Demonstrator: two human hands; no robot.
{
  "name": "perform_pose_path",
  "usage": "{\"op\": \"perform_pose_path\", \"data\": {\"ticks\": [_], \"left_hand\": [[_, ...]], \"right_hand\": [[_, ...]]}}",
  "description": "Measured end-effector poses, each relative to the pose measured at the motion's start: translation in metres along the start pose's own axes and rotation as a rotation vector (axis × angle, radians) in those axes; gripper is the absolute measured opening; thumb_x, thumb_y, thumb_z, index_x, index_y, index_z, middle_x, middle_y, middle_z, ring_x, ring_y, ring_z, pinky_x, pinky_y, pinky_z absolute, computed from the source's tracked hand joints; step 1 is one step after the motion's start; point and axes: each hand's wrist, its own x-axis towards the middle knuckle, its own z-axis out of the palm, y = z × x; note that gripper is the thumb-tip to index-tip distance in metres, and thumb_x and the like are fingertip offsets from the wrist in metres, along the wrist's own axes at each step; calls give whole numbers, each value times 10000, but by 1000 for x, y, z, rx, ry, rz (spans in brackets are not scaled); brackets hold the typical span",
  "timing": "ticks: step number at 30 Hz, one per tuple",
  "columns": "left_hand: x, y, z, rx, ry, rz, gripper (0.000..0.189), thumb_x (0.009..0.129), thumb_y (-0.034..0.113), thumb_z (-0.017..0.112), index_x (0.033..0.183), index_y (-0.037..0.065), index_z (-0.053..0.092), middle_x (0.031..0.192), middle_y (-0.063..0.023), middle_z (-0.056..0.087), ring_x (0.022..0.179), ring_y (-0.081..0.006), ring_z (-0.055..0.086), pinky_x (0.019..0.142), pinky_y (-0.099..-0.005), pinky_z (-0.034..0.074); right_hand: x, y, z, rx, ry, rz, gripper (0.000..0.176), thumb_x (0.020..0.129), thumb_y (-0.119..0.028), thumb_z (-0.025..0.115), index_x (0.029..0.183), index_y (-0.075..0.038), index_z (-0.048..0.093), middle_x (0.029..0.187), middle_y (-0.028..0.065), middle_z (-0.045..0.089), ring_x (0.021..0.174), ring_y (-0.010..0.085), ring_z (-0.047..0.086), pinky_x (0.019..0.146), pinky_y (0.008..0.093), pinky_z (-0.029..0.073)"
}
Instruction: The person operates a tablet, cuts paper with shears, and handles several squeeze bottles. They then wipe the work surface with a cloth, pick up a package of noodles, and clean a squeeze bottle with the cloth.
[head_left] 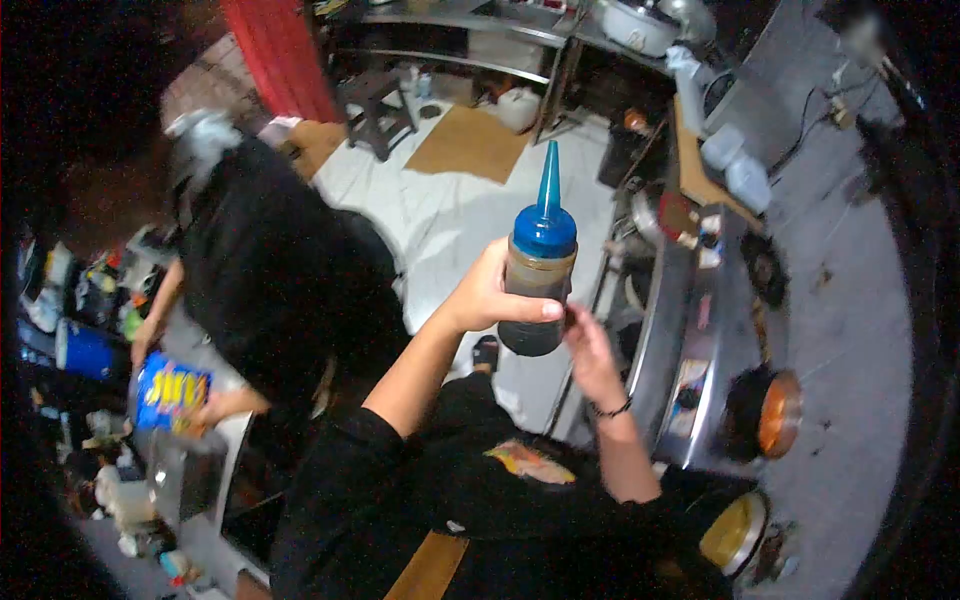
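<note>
You hold the squeeze bottle [538,290] upright in the air in front of your chest. The fingers [530,308] of your left hand [487,295] are wrapped around its middle, the thumb across the front. It holds a dark brown sauce. Its blue cap [545,232] sits above your fingers, still screwed on, with the long nozzle pointing straight up. Your right hand [590,355] is against the lower side of the bottle, just below and beside the left fingers. The bottle hides part of it, so you cannot tell whether those fingers grip or only touch. A dark bracelet [610,408] circles that wrist. Judging from this, the bottle is lifted and steadied but not tipped, no sauce is coming from the nozzle, and any pouring is not yet begun. Beyond your right fingers runs the steel stove [690,340], and on it, well apart from the bottle, stands a dark pan [775,412] with something orange inside. Well to the other side of your left fingers another person [270,280] in black leans over a cluttered bench [232,440], one hand at a blue and yellow packet [170,395]. Past the nozzle tip lies the white tiled floor [450,215].
</note>
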Motion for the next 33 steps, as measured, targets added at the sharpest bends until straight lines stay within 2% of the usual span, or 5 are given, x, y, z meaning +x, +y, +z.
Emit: {"op": "perform_pose_path", "data": {"ticks": [7,17,20,25,33], "left_hand": [[195,-10,-119,-33,-53,144,512,622,207,790,1038,21,558,962,-27,588,898,-113,524,839,-280,410],[352,25,-326,404,274,167,576,601,258,817,1058,20,559,978,-45,602,903,-131,539,868,-296,408],[365,24,-388,407,471,39,568,613,258,811,1066,27,560,978,-47,605,923,-125,536,874,-295,407],[355,35,-480,487,864,77,603,606,251,824,1096,35,547,1011,-36,593,939,-123,532,876,-287,409],[256,32,-613,632,1566,82,577,600,238,834,1046,34,530,988,-40,566,931,-115,519,851,-269,408]], "right_hand": [[143,41,-56,-407,-158,400,328,889,-211,540,1130,9,511,967,77,605,908,135,550,822,281,436],[406,81,-76,-333,-281,480,318,881,-239,572,1111,-23,528,864,36,603,763,81,553,615,234,474],[505,95,-75,-627,-510,303,304,868,-245,587,1091,-43,545,810,55,618,715,102,587,618,242,478],[682,131,-47,-588,-716,175,265,850,-225,600,1060,-65,576,870,71,631,787,141,586,692,264,460],[914,152,126,-778,-1221,-66,298,829,-233,617,1034,-21,571,900,136,640,834,248,618,743,338,480]]}}
